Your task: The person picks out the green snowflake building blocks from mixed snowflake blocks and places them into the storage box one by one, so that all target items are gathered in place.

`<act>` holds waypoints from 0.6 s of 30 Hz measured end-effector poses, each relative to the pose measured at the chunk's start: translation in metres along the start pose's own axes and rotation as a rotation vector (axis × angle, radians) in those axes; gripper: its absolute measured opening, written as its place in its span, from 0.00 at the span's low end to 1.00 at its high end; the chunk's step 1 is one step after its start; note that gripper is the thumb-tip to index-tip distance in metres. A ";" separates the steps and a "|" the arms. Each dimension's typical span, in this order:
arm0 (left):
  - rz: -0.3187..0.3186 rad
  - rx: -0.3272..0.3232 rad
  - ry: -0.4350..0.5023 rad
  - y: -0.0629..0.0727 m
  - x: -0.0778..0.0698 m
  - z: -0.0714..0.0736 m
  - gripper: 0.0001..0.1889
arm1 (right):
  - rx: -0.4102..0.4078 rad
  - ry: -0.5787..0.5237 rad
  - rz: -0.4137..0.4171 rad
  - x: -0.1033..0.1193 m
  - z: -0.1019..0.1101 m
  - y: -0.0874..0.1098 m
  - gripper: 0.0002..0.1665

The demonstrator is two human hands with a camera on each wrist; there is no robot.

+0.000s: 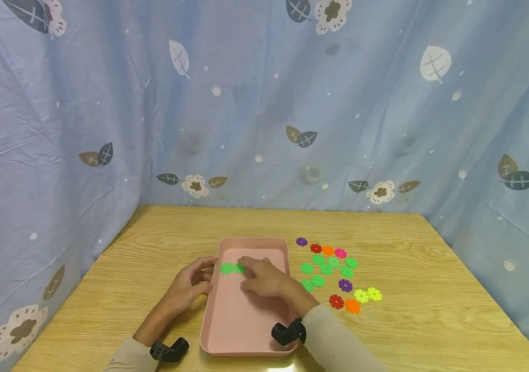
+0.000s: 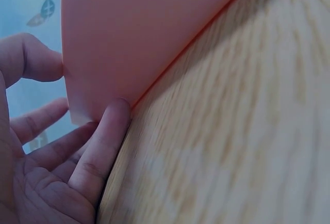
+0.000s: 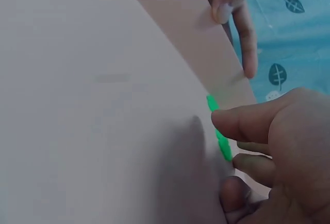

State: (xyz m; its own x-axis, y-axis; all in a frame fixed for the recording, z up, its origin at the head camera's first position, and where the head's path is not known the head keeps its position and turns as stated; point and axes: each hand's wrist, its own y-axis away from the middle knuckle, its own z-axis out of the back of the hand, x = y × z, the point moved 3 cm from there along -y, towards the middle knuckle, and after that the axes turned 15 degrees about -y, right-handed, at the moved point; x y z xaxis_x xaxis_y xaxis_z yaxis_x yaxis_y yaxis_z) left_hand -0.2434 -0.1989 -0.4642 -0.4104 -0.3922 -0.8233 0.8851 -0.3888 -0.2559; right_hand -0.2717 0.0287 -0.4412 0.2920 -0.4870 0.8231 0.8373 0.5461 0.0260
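Observation:
Two green notched plastic discs (image 1: 227,268) lie side by side near the far left corner of a pink tray (image 1: 250,325). My right hand (image 1: 266,279) reaches over the tray, its index fingertip at the right-hand green disc (image 1: 239,268) and partly covering it. In the right wrist view the thumb stands in front of the green discs (image 3: 223,146), and another fingertip is close to their end. At the tray's left wall, my left hand (image 1: 189,284) holds the rim; in the left wrist view its fingers (image 2: 105,152) lie against the outer wall.
Right of the tray, loose notched discs lie on the wooden table (image 1: 413,268): several green ones (image 1: 326,269), plus purple (image 1: 345,285), red (image 1: 336,301), orange (image 1: 352,306), pink (image 1: 341,253) and yellow (image 1: 374,294). A blue patterned curtain (image 1: 255,103) surrounds the table.

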 end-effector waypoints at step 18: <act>0.032 -0.018 -0.013 0.000 0.000 -0.001 0.32 | -0.007 -0.158 0.122 0.011 0.046 0.016 0.26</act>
State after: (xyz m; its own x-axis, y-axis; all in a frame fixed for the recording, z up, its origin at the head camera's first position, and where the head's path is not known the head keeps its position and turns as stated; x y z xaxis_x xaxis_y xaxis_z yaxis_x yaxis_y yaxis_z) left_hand -0.2431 -0.1985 -0.4650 -0.3843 -0.4148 -0.8248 0.9016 -0.3606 -0.2387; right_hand -0.2760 0.0634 -0.4061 0.3157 -0.3042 0.8988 0.8037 0.5892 -0.0828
